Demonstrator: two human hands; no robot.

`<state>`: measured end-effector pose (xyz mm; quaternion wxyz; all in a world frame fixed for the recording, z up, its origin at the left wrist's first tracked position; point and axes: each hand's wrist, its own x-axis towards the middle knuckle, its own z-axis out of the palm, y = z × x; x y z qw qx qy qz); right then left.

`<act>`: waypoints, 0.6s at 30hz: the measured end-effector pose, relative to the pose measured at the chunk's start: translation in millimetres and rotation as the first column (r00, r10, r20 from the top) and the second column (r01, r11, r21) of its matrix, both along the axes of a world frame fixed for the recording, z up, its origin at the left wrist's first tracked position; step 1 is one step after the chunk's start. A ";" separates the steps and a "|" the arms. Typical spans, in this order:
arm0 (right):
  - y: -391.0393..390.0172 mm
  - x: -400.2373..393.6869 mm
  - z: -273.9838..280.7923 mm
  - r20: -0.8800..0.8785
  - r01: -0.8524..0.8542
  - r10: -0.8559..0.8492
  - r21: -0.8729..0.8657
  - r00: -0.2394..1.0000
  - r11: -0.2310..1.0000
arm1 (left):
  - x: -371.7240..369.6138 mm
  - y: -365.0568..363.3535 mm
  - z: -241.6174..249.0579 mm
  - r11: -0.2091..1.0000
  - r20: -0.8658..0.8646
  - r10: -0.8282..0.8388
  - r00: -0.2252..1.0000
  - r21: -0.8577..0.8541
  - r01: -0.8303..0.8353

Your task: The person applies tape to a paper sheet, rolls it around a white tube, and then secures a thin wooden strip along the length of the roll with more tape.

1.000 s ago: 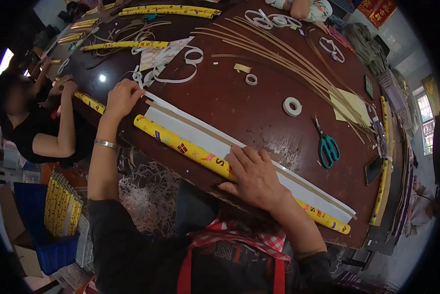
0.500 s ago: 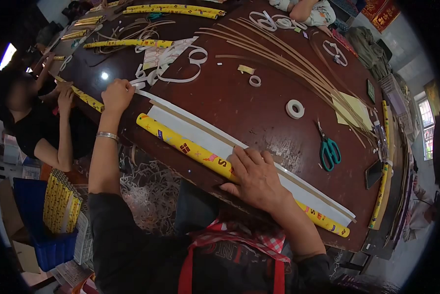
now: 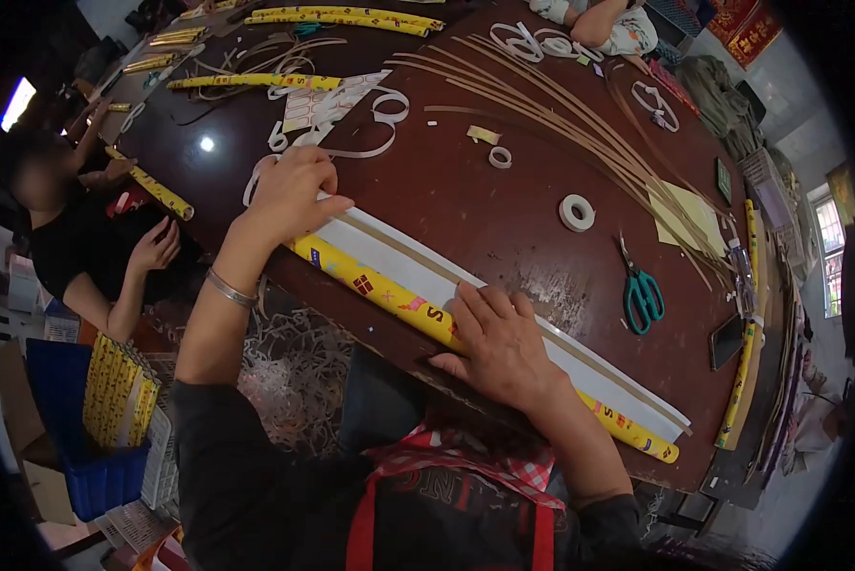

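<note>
A yellow patterned roll (image 3: 382, 293) lies along the table's near edge, its white sheet (image 3: 437, 284) unrolled on the far side with a brown strip (image 3: 404, 249) running lengthwise. My left hand (image 3: 292, 195) is over the left end of the roll and sheet, fingers curled and thumb stretched onto the sheet; what the fingers hold is hidden. A white ribbon loops out beside that hand. My right hand (image 3: 502, 347) grips the roll near its middle, fingertips on the sheet and brown strip, thumb on the near side.
Green-handled scissors (image 3: 644, 297), a white tape roll (image 3: 576, 213), a smaller tape ring (image 3: 500, 157) and long brown strips (image 3: 561, 119) lie beyond the sheet. A phone (image 3: 727, 343) is at right. A co-worker (image 3: 85, 238) sits at left above a blue crate (image 3: 113, 483).
My left hand has moved right and slightly down, from beyond the sheet's left end onto it. My right hand stays put. The co-worker's nearer hand has come away from their yellow roll.
</note>
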<state>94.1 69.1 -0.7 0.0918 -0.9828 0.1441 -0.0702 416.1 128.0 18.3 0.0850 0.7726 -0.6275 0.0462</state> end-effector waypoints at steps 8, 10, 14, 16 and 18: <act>-0.1 -0.3 -1.8 0.012 -0.001 0.001 0.003 1.000 1.000 | 45.2 3.8 -22.5 0.993 -0.091 0.120 0.989 0.001 -0.121; -0.1 0.1 -1.5 0.008 0.000 -0.001 0.003 1.000 1.000 | 53.2 6.1 -25.3 0.971 -0.144 0.227 0.963 -0.042 -0.235; -0.4 0.3 0.0 0.007 -0.005 0.005 0.009 1.000 1.000 | 65.6 12.8 -34.8 0.955 -0.112 0.274 0.955 -0.083 -0.283; -0.2 0.5 0.0 0.010 -0.006 0.005 0.006 1.000 1.000 | 71.6 15.1 -39.7 0.933 -0.072 0.291 0.954 -0.201 -0.300; 0.0 0.2 0.1 0.012 -0.004 0.004 0.001 1.000 1.000 | 74.8 16.5 -41.2 0.911 -0.053 0.332 0.942 -0.240 -0.335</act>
